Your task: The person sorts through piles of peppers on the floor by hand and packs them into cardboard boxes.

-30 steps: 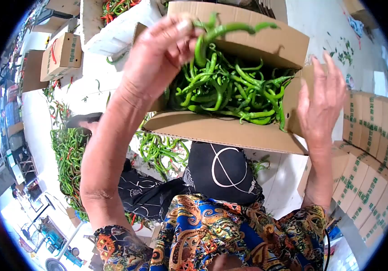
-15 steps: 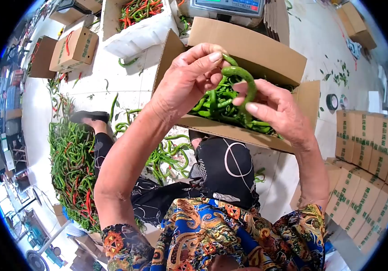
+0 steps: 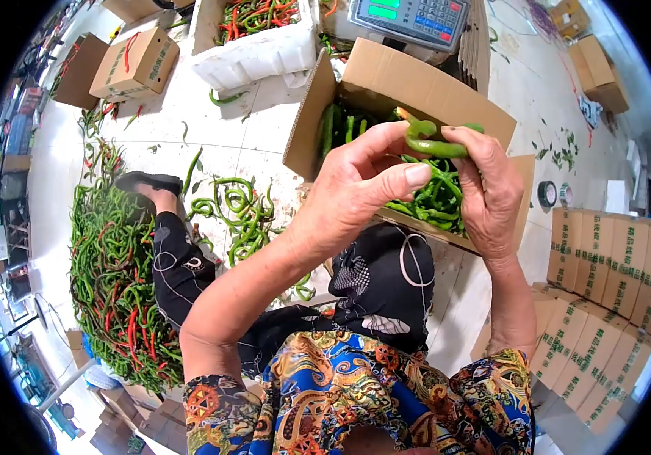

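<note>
A curled green chili pepper is held up over the open cardboard box. My right hand pinches one end of it between thumb and fingers. Beside the other end is my left hand, its fingers bent and its thumb standing apart below the pepper. Whether those fingertips touch it, I cannot tell. Inside the box lie many green chili peppers, partly hidden by my hands.
A white foam box of red and green peppers and a digital scale stand beyond. A large pepper heap lies left, with loose peppers on the floor. Flattened printed cartons are stacked at right.
The pepper has turned from hanging down to lying nearly level between my hands. My left thumb has come away from it. The view has shifted, so the box sits further right.
</note>
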